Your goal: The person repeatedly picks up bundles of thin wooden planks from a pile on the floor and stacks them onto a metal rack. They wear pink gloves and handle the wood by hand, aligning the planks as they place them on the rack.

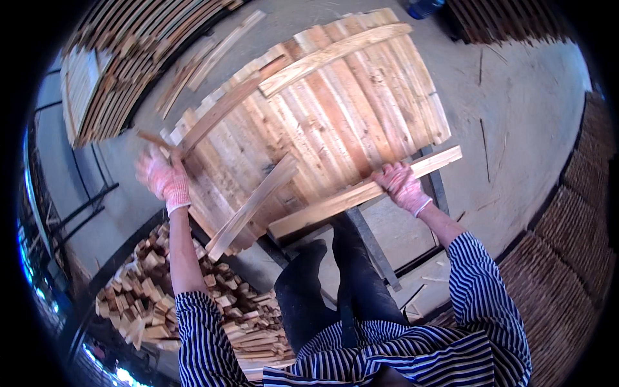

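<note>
My right hand (pixel 401 186), in a pale pink work glove, is wrapped over a light wooden plank (pixel 329 205) along the near edge of a layer of boards. My gloved left hand (pixel 162 175) is at the left end of that layer, its fingers smeared by motion. A short brown stick (pixel 155 139) lies right by those fingers; whether they hold it I cannot tell. The side-by-side boards (pixel 342 122) rest on a dark metal stand. Across their far side lie a pale plank (pixel 335 58) and a browner plank (pixel 219 115). Another loose plank (pixel 255 205) slants over the near left.
Cut wood blocks (pixel 155 290) are heaped at the lower left. Stacked slats (pixel 129 84) stand at the far left, with loose strips (pixel 216 55) on the floor beside them. Rows of stacked wood (pixel 548 258) line the right. A metal stand leg (pixel 374 248) stands near my legs.
</note>
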`<state>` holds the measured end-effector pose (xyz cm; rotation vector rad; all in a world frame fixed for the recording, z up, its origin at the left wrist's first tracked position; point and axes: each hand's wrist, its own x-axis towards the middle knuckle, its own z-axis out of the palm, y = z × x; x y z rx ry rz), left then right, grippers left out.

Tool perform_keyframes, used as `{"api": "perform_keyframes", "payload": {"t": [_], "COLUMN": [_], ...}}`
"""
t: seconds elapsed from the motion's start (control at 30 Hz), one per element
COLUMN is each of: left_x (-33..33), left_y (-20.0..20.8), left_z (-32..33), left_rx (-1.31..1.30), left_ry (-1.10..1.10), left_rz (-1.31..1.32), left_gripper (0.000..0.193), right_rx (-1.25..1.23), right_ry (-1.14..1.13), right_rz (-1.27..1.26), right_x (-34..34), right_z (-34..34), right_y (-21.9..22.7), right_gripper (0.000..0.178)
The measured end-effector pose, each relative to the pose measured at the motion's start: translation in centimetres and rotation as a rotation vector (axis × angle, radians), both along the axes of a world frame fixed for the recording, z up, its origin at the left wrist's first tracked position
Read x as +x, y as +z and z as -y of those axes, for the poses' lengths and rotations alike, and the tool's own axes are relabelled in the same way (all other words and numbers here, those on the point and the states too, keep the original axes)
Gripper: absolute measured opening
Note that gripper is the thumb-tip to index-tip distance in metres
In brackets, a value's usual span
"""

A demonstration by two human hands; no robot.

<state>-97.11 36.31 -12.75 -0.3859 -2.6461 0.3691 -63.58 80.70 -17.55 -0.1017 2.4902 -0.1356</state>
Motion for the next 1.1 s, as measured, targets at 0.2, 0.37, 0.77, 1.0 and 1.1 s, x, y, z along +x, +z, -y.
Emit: {"api": "perform_keyframes", "payload": {"t": [0.2, 0.37, 0.77, 1.0, 1.1], "left_x": [17.6, 20.6, 20.8, 21.4, 21.7], "left_y": [-6.1, -8.2, -7.8, -8.8, -8.3], "left_z": [4.8, 3.4, 0.4, -0.6, -0.8], "left_rx": [0.309, 0.348, 0.159, 0.061, 0.149], "left_ry": [-0.071, 0.064, -0.087, -0.021, 0.014], "left_rz": [0.957, 1.161, 1.3, 1.347, 1.34], "left_gripper": [0.101, 0.071, 0.058, 0.059, 0.052], "right_rx": [-0.043, 0.11, -0.049, 0.087, -0.019], "right_ry": [0.132, 0.185, 0.151, 0.162, 0.149], "right_rz": [-0.189, -0.134, -0.281, -0.178, -0.317], "right_x": [-3.6, -5.8, -3.5, -3.4, -2.9], "right_z": [-1.5, -0.6, -3.8, -5.5, -5.2], "right_y": [-1.4, 0.9, -1.1, -1.2, -1.7], "right_gripper": [0.031, 0.037, 0.027, 0.029, 0.032]}}
